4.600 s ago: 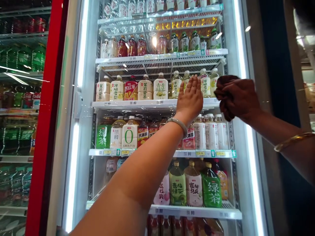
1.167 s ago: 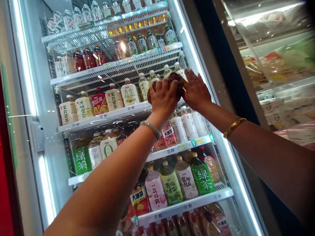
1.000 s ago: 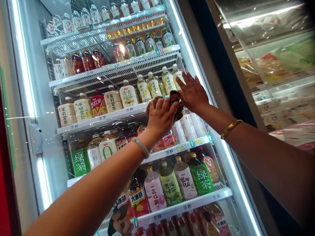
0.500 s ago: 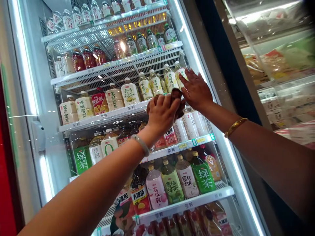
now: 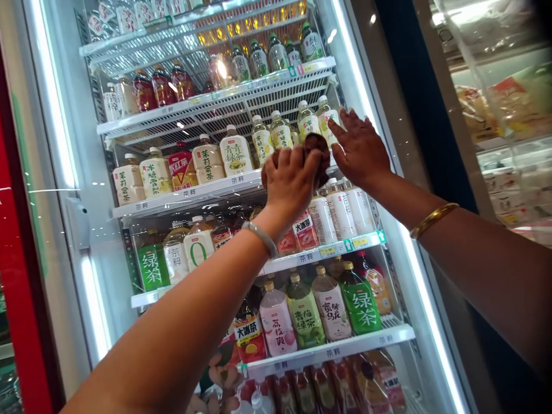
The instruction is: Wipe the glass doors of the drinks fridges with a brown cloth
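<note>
My left hand (image 5: 288,179) is raised in the middle of the view, its fingers curled over a dark brown cloth (image 5: 318,150). It presses the cloth to the glass door (image 5: 221,70) of a lit drinks fridge. Part of the cloth is hidden behind the fingers. To the right, my right hand (image 5: 363,150) is held up with fingers spread, close to the glass; whether it touches cannot be told. A grey bangle (image 5: 261,237) circles the left wrist and a gold bangle (image 5: 433,220) the right one.
Behind the glass, white shelves (image 5: 190,192) carry rows of bottled teas, among them a green bottle (image 5: 361,302) at lower right. A white fitting (image 5: 78,221) sits on the left frame. Another case with bagged goods (image 5: 511,95) stands at far right.
The view has shifted slightly, so the fridge sits a little further right and its shelves higher. My left hand still grips the cloth, more of which shows above the fingers. My right hand stays spread.
</note>
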A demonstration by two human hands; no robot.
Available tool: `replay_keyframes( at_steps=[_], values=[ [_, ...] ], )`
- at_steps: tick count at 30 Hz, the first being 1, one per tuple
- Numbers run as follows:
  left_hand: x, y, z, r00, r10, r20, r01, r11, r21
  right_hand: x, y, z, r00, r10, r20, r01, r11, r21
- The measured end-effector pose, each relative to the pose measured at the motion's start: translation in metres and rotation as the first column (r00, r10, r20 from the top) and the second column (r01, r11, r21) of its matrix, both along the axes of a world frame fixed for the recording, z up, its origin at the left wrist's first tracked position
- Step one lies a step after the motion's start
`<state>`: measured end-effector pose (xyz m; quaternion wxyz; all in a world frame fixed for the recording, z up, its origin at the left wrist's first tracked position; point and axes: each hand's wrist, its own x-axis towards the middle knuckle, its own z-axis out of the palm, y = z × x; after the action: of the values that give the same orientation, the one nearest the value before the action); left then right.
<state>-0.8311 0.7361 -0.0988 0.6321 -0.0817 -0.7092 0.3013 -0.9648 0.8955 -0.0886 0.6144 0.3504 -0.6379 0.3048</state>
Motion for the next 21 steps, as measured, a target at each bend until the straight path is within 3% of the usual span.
replay_keyframes(
  at_steps=[2,4,5,7,10,12,14,18,20,21],
  values=[
    [0.007,-0.007,-0.026,0.995,0.018,0.097,-0.004,0.991,-0.137,0.002,0.000,0.000,1.000,0.010,0.008,-0.010,1.000,0.004],
    [0.016,-0.017,-0.031,0.982,0.046,0.183,-0.002,0.972,-0.234,0.003,0.000,0.000,1.000,0.011,0.016,-0.011,1.000,0.004],
    [0.020,-0.021,-0.024,0.978,0.060,0.202,-0.008,0.969,-0.248,0.003,0.000,0.000,1.000,0.010,0.018,-0.010,1.000,0.004],
    [0.023,-0.027,0.006,0.982,0.069,0.177,-0.034,0.980,-0.196,0.002,0.000,-0.001,1.000,0.010,0.019,-0.010,1.000,0.002],
    [0.019,-0.026,0.058,0.999,0.007,0.037,-0.009,0.999,0.044,0.000,0.000,-0.001,1.000,0.018,0.011,-0.018,1.000,-0.005],
    [0.014,-0.023,0.070,0.999,-0.030,-0.029,0.034,0.988,0.150,-0.002,0.000,-0.002,1.000,0.021,0.004,-0.021,1.000,-0.007],
    [0.013,-0.022,0.055,0.999,-0.028,-0.043,0.033,0.991,0.133,-0.002,0.000,-0.002,1.000,0.021,0.001,-0.021,1.000,-0.007],
    [0.025,-0.037,-0.012,0.998,0.046,0.043,-0.038,0.985,-0.168,-0.001,0.000,-0.002,1.000,0.016,-0.007,-0.016,1.000,0.003],
    [0.037,-0.051,-0.025,0.991,0.062,0.116,-0.024,0.954,-0.299,-0.001,0.000,-0.002,1.000,0.015,-0.013,-0.015,1.000,0.004],
    [0.042,-0.058,-0.022,0.987,0.072,0.143,-0.024,0.948,-0.317,-0.001,0.001,-0.002,1.000,0.015,-0.014,-0.015,1.000,0.002]
  ],
)
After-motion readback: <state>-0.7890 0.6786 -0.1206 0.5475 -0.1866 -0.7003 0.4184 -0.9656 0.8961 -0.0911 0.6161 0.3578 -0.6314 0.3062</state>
